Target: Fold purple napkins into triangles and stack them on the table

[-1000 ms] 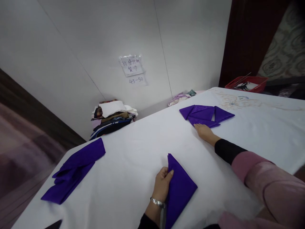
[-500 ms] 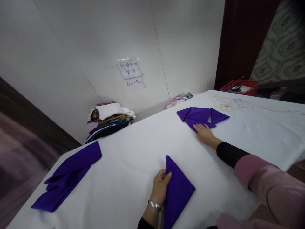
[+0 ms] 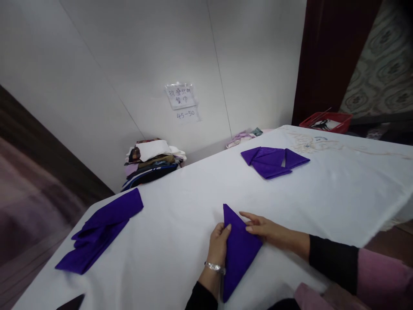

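A purple cloth napkin (image 3: 240, 252), folded into a triangle, is in front of me with one point upward and one toward me. My left hand (image 3: 219, 241), with a silver bracelet at the wrist, grips its left edge, thumb on top. At the napkin's upper right edge is my right hand (image 3: 258, 226), fingers apart and thumb against the cloth; whether it bears any hold I cannot see. Farther back lie folded purple napkins (image 3: 269, 159) in pointed shapes. Toward the left edge of the table, more purple cloth (image 3: 103, 228) lies loosely folded.
A white tablecloth (image 3: 174, 215) covers the table. Behind it, against the wall, sits a stack of folded clothes (image 3: 151, 161). A red basket (image 3: 342, 122) stands beyond the far right edge. Handwritten paper signs (image 3: 181, 97) hang on the wall. A dark object (image 3: 72, 302) shows at the lower left.
My right hand has left the folded napkins at the back and come to the triangular napkin's right edge. My left hand keeps its grip. The dark object has appeared at the lower left.
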The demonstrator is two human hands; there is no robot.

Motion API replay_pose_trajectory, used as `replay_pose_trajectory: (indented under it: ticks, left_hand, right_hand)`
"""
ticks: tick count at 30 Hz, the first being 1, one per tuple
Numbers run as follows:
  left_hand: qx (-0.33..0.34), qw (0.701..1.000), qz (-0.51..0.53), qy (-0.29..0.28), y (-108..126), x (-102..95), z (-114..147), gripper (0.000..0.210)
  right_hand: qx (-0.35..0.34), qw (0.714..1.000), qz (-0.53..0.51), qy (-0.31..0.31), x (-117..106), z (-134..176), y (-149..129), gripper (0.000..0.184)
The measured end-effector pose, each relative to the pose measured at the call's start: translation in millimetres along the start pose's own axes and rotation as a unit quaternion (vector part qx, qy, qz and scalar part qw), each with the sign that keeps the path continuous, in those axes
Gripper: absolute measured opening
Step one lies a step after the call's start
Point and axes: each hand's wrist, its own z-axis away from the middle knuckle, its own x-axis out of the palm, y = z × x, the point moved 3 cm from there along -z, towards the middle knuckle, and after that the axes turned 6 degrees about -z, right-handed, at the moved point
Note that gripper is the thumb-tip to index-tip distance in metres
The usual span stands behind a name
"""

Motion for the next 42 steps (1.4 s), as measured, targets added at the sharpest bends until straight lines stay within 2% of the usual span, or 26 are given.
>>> replay_pose_trajectory:
  ticks: [5,9,11,13,16,20,28,35,39,42]
  left_hand:
    - [0.011,0.999,0.034,0.021,2.3,3.3,2.0,0.038]
    - [0.031,0.998,0.051,0.018,0.8,6.5,-0.5,0.039]
    - [0.02,0.998,0.052,0.006,-0.5,9.4,-0.8,0.04]
    - [0.001,0.999,0.052,-0.003,-2.1,12.2,-0.2,0.041]
    - [0.004,0.998,0.067,0.004,-3.9,14.8,1.3,0.04]
    - [0.007,0.998,0.068,0.004,-7.5,17.0,1.7,0.039]
    - [-0.006,0.991,0.131,0.02,-4.4,17.9,-6.7,0.034]
    - [0.007,0.987,0.159,0.033,2.2,21.4,-7.5,0.028]
    - [0.006,0.985,0.163,0.059,4.1,13.8,-10.7,0.023]
    - [0.008,0.984,0.163,0.066,7.0,9.9,-11.4,0.023]
  right_hand:
    - [0.009,0.999,-0.04,0.034,6.7,7.2,6.4,0.069]
    - [-0.032,0.989,-0.035,0.138,-0.8,9.2,3.4,0.058]
    - [-0.053,0.977,-0.066,0.198,-0.3,11.3,3.4,0.054]
    - [-0.065,0.965,-0.12,0.226,5.1,13.3,6.7,0.048]
    - [-0.072,0.963,-0.162,0.204,16.9,14.9,14.3,0.043]
    - [-0.067,0.97,-0.15,0.176,21.9,16.1,19.3,0.043]
    - [-0.055,0.974,-0.082,0.202,16.6,29.7,9.4,0.038]
    - [-0.048,0.972,-0.083,0.216,26.3,35.4,12.8,0.034]
    - [-0.048,0.976,-0.012,0.213,31.0,31.4,22.7,0.042]
    - [-0.064,0.974,0.021,0.218,24.5,29.8,20.8,0.046]
